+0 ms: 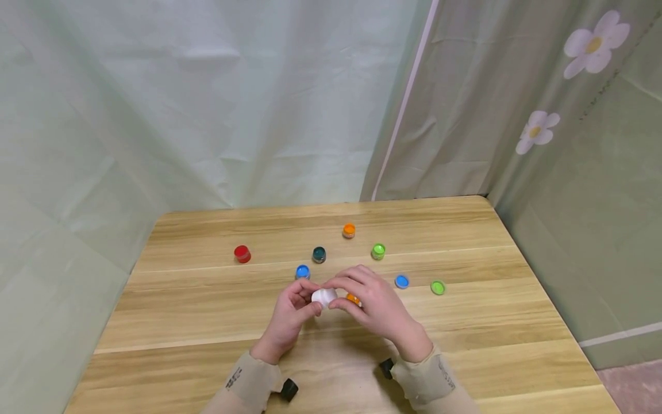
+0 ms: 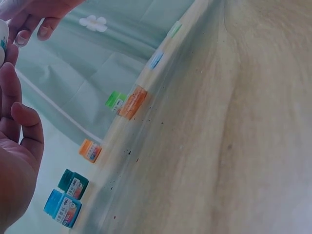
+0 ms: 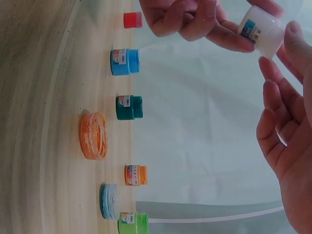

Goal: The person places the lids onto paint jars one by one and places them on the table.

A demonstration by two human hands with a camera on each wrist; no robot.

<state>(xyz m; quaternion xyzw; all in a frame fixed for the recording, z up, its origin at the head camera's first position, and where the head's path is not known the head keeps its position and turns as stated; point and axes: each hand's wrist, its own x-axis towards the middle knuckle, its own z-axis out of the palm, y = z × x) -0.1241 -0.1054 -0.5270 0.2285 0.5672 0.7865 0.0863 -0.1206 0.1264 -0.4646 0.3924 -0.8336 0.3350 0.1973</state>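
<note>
Both hands hold a small white paint jar [image 1: 324, 296] above the table, tilted on its side. My left hand [image 1: 286, 316] grips the jar's labelled body, seen in the right wrist view. My right hand [image 1: 376, 305] pinches the jar's other end, its thumb and fingers around the white lid [image 3: 271, 41]. Below the right hand, partly hidden, lies an orange lid [image 1: 353, 298]. Just beyond the left hand stands a blue paint jar [image 1: 303, 271]. In the left wrist view, only an edge of the white jar [image 2: 3, 41] shows.
Farther back stand a dark green jar [image 1: 319, 255], an orange jar [image 1: 349, 230], a light green jar [image 1: 378, 251] and a red jar [image 1: 242, 253]. A blue lid [image 1: 401, 281] and a green lid [image 1: 438, 287] lie to the right. Curtains hang behind the wooden table [image 1: 181, 322].
</note>
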